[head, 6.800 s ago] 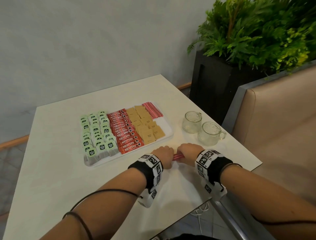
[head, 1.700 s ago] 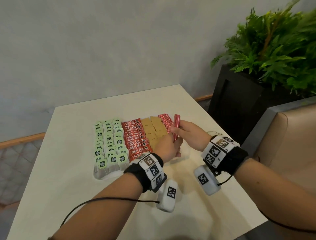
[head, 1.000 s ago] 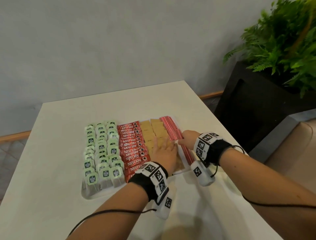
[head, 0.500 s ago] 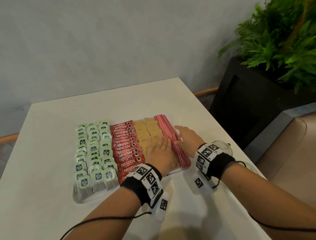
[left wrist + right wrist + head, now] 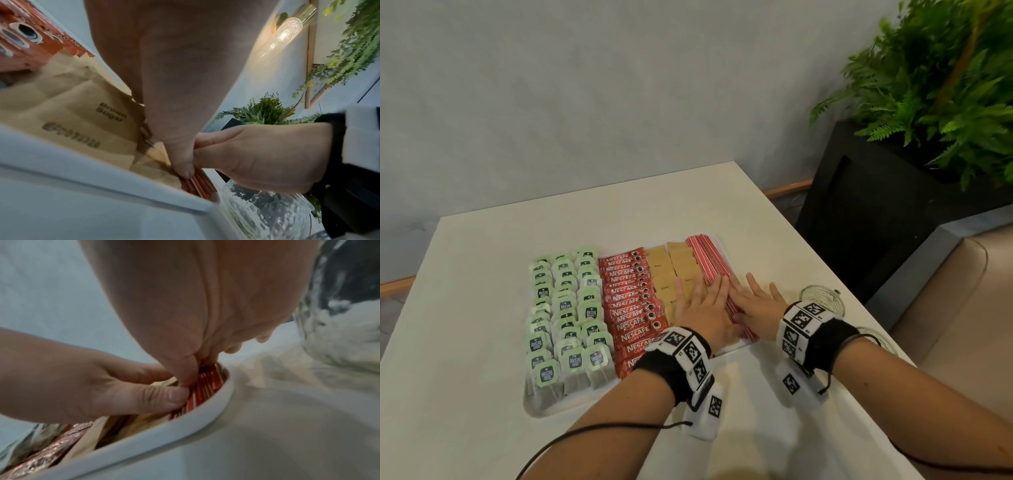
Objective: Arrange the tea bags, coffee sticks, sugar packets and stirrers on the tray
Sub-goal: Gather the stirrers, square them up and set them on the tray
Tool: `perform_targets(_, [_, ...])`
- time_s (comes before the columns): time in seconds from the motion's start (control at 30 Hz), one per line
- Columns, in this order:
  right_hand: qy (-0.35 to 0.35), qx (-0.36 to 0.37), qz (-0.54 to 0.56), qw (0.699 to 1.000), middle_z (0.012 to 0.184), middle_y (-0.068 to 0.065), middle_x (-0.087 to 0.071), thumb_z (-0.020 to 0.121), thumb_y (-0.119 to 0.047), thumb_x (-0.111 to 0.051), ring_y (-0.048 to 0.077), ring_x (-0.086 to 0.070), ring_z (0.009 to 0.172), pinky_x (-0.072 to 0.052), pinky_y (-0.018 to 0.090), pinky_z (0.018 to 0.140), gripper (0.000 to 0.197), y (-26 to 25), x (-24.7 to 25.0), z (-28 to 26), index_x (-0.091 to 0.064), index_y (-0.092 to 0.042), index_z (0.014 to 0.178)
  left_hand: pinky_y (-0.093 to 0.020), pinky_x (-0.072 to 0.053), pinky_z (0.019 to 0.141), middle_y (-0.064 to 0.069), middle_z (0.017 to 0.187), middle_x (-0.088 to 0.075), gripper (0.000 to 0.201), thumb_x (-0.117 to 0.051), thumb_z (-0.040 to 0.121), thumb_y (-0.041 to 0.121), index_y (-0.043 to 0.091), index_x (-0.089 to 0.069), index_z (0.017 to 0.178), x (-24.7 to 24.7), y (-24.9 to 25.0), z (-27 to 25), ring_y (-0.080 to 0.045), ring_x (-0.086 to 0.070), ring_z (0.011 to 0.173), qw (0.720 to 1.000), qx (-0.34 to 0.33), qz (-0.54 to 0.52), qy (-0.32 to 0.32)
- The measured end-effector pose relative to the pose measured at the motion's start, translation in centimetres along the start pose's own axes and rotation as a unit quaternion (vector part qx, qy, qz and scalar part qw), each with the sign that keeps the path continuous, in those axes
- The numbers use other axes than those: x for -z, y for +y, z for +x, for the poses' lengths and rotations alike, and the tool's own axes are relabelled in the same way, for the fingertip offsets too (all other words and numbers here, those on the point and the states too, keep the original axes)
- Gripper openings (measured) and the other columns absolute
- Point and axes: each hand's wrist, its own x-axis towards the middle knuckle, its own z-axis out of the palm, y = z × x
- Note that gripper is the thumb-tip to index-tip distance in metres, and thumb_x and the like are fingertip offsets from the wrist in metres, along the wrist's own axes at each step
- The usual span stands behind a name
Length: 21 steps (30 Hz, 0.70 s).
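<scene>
A white tray [image 5: 544, 409] holds green tea bags [image 5: 566, 308] at the left, then red coffee sticks [image 5: 630, 298], brown sugar packets [image 5: 671, 270] and red-striped stirrers [image 5: 709, 257] along its right side. My left hand [image 5: 702, 308] lies flat on the sugar packets [image 5: 86, 113], fingers straight. My right hand [image 5: 755, 305] lies flat beside it over the near part of the stirrers. In the right wrist view both thumbs press against the near ends of the stirrers [image 5: 205, 382] just inside the tray rim [image 5: 185, 426]. The hands hide the near sugar packets.
Two clear glass cups [image 5: 822, 298] stand on the table right of the tray, close to my right wrist. A black planter with a fern [image 5: 928, 102] and a beige seat [image 5: 962, 308] are beyond the table's right edge. Bare tabletop lies behind and left of the tray.
Both hands carried a bundle of stirrers from the table's front edge and laid it along the tray's right side. They then flattened out, and the right hand has slid in against the left.
</scene>
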Motion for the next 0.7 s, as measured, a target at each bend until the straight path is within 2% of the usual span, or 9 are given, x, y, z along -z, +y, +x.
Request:
perform_targets(0.17, [-0.002,-0.001,0.005,1.000,0.161,-0.008,0.018,0.104,-0.026,-0.032,0.023,0.019,0.147,0.005,0.051,0.119,0.067,-0.2,0.3,-0.2,0.014,-0.023,0.153,-0.065,0.026,0.107,0.001,0.162,0.021,0.092,-0.022,0.092,0.074,0.019,0.017,0.154,-0.1,0.0,0.1,-0.030,0.026,0.147,1.000,0.014,0.015,-0.012])
perform_targets(0.33, [-0.020,0.005,0.060,0.998,0.161,-0.002,0.018,0.103,-0.018,-0.034,0.026,0.017,0.148,0.002,0.050,0.119,0.069,-0.2,1.0,-1.0,0.013,-0.019,0.153,-0.064,0.028,0.106,-0.003,0.158,0.030,0.100,-0.029,0.090,0.075,0.015,0.018,0.154,0.4,0.1,0.0,-0.030,0.032,0.144,0.999,0.031,0.008,-0.042])
perform_targets(0.53, [-0.026,0.013,0.104,0.994,0.161,0.005,0.016,0.101,-0.009,-0.039,0.030,0.013,0.148,-0.002,0.051,0.119,0.073,0.0,1.3,-1.4,0.012,-0.013,0.153,-0.064,0.029,0.103,-0.004,0.161,0.025,0.100,-0.030,0.090,0.075,0.014,0.016,0.154,0.3,0.0,-0.1,-0.030,0.030,0.145,0.999,0.027,-0.010,-0.043])
perform_targets(0.7, [-0.023,-0.004,0.083,0.996,0.160,0.010,0.019,0.102,-0.015,-0.039,0.033,0.015,0.147,-0.007,0.048,0.120,0.071,0.1,0.7,-0.8,0.010,-0.009,0.153,-0.067,0.024,0.107,-0.004,0.162,0.023,0.097,-0.027,0.091,0.073,0.014,0.016,0.155,0.4,0.3,-0.1,-0.031,0.029,0.146,0.999,0.027,-0.008,-0.039])
